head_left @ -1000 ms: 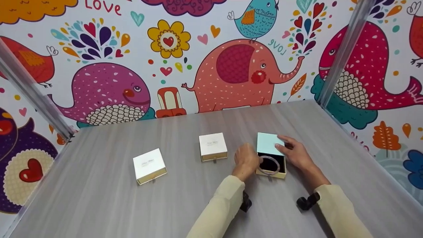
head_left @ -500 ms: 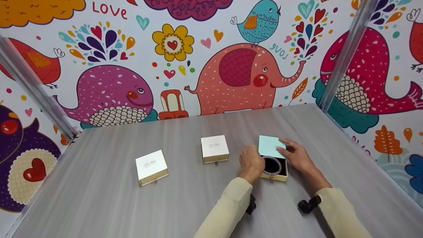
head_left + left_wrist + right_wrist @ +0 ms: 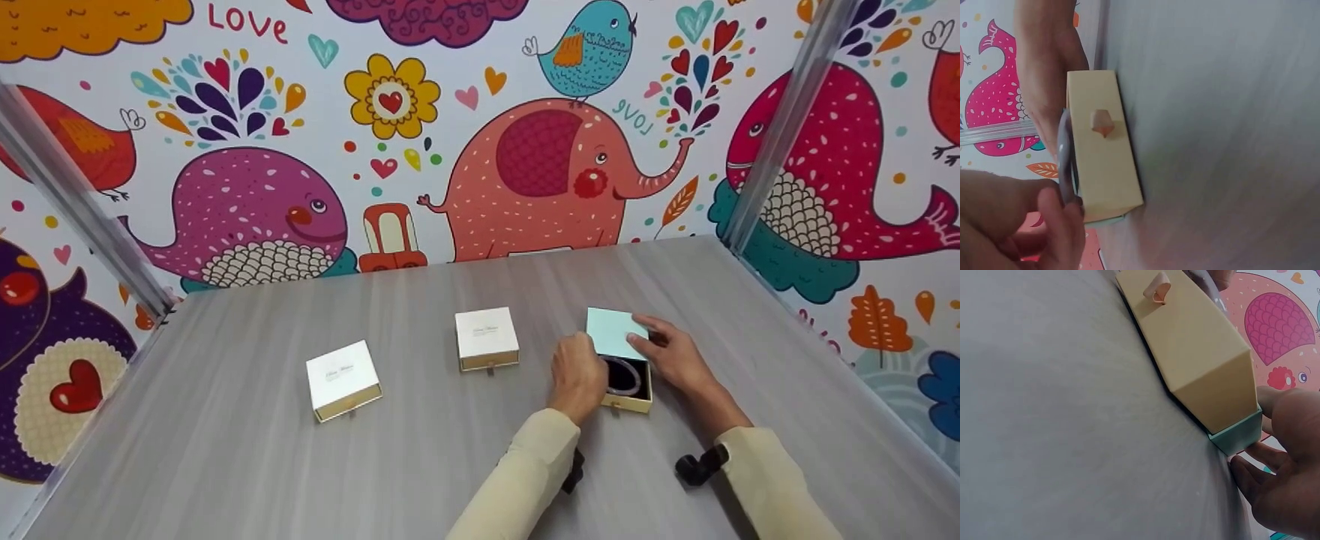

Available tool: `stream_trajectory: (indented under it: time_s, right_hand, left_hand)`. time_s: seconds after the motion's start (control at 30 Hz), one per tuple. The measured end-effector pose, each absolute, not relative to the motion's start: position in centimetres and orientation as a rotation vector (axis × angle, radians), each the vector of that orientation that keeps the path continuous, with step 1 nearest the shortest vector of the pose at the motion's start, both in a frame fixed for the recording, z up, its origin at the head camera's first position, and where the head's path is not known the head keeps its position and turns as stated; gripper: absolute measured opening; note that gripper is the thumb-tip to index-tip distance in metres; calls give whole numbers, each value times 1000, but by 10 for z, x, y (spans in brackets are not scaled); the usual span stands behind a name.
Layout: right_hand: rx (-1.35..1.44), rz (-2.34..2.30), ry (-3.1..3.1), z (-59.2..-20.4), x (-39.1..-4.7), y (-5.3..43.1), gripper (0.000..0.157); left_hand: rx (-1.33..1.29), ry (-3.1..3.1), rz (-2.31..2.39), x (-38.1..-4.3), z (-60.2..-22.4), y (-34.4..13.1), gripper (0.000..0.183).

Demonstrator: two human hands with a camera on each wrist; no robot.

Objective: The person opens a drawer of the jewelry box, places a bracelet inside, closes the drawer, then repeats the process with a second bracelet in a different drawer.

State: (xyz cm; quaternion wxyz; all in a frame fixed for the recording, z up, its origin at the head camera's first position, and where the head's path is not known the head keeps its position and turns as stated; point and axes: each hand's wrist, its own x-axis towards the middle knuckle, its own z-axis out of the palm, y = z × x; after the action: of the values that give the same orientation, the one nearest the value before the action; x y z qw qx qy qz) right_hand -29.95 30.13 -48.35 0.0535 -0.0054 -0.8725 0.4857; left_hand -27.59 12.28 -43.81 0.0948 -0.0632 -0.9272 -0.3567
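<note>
A mint-green drawer box (image 3: 611, 334) sits at the right of the table, its cream drawer (image 3: 628, 405) pulled out toward me with a black lining showing. My left hand (image 3: 579, 379) pinches a pale lilac bangle (image 3: 1063, 152) by its left side, thumb and finger at the drawer's rim in the left wrist view. Most of the ring (image 3: 638, 381) lies over the black lining; the hand hides its left part. On the box's right side, my right hand (image 3: 675, 356) grips the green sleeve, thumb on top and fingers along the side. A small ribbon pull (image 3: 1102, 121) sticks out from the drawer's front.
Two white boxes with gold sides stand on the grey table (image 3: 247, 450): one (image 3: 486, 330) left of the green box, another (image 3: 343, 373) farther left. Printed cartoon panels (image 3: 300, 112) enclose the table's back and sides.
My left hand has moved right with the bangle, and the ring now sits farther right over the drawer's lining. The right hand keeps its hold on the green sleeve.
</note>
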Motion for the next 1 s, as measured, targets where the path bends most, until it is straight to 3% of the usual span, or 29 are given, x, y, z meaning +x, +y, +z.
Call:
stream_trajectory:
  time_s: [0.53,0.83,0.9,1.0]
  right_hand:
    - [-39,1472,-2671,-481,-299,301,55]
    - [-39,1496,-2673,-481,-299,302,57]
    - [-33,1501,-2672,-481,-299,302,58]
    - [-33,1511,-2676,-481,-298,302,58]
  left_hand:
    - [-251,-2892,-1007,-279,-446,122,21]
    - [-380,-2891,-1043,-279,-446,112,51]
    - [-402,-2872,-1038,-279,-447,110,48]
    - [-410,-2833,-1066,-276,-448,106,31]
